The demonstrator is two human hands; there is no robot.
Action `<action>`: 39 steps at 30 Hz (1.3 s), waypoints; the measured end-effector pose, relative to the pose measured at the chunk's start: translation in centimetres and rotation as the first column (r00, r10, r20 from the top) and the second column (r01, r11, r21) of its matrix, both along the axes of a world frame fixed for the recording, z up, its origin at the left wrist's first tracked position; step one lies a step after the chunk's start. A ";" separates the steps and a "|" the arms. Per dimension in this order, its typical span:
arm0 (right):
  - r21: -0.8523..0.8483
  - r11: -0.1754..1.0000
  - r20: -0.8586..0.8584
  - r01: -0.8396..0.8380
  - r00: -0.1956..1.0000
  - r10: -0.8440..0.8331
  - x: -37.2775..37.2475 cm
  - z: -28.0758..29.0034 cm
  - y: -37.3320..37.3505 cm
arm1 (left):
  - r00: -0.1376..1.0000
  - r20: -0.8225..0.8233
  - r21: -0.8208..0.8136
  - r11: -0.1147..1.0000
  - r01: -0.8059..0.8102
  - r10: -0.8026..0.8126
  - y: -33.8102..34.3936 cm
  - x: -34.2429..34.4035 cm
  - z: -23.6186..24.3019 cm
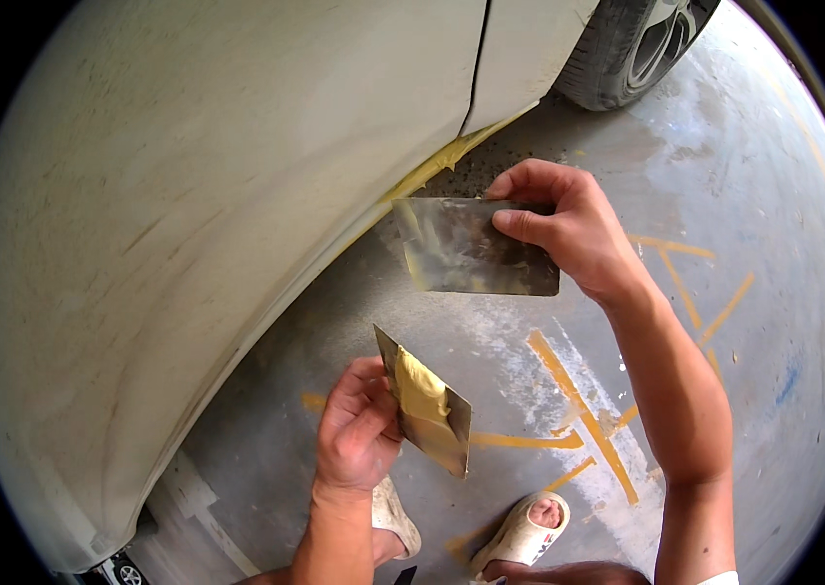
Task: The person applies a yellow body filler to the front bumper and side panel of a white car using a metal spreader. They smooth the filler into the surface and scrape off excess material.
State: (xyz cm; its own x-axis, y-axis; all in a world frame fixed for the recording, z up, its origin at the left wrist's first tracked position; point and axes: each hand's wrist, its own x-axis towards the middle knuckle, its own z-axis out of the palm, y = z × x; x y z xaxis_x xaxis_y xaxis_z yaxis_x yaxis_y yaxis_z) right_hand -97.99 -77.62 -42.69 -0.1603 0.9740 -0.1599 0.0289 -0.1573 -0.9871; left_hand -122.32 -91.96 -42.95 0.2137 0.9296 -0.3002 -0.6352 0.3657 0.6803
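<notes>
My left hand (359, 434) grips a flat metal putty spreader (440, 444) by its edge, tilted, with a thick lump of yellow body filler (420, 383) on its face. In my right hand (568, 229) is a second thin metal spreader (480, 249), pinched between thumb and fingers at its right end. Its far left corner meets or nearly meets the lower sill of a white car (237, 166); I cannot tell if they touch. Along that sill runs a ragged strip of yellow filler (446, 161). Smears of filler mark the left edge of the right-hand spreader.
The car's wheel (636, 54) stands at the upper right. Grey painted floor (753, 322) with orange line markings (583, 414) and white scuffs lies below. My feet in white slides (526, 531) are at the bottom. Dark crumbs (495, 171) lie under the sill.
</notes>
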 end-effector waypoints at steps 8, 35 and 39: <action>0.035 0.998 0.068 -0.044 0.997 0.042 -1.0 -0.4 0.8 | 1.000 -0.010 0.005 1.000 -0.004 0.004 0.1 -0.1 -0.3; 0.107 0.990 0.159 0.090 0.982 -0.106 1.5 -0.2 2.3 | 0.991 -0.133 -0.051 0.999 -0.009 0.003 0.1 0.3 -1.0; 0.100 0.987 0.148 0.125 0.979 -0.139 2.4 -0.3 2.3 | 0.991 -0.133 -0.042 0.999 -0.010 0.005 0.0 0.2 -1.2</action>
State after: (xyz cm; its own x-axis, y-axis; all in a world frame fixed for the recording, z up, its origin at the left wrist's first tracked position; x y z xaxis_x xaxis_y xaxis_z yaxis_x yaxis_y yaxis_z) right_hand -95.57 -75.29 -43.01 -0.0091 0.9964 -0.0838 0.1670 -0.0811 -0.9826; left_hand -122.15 -91.95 -44.18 0.1623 0.9168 -0.3650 -0.5429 0.3918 0.7428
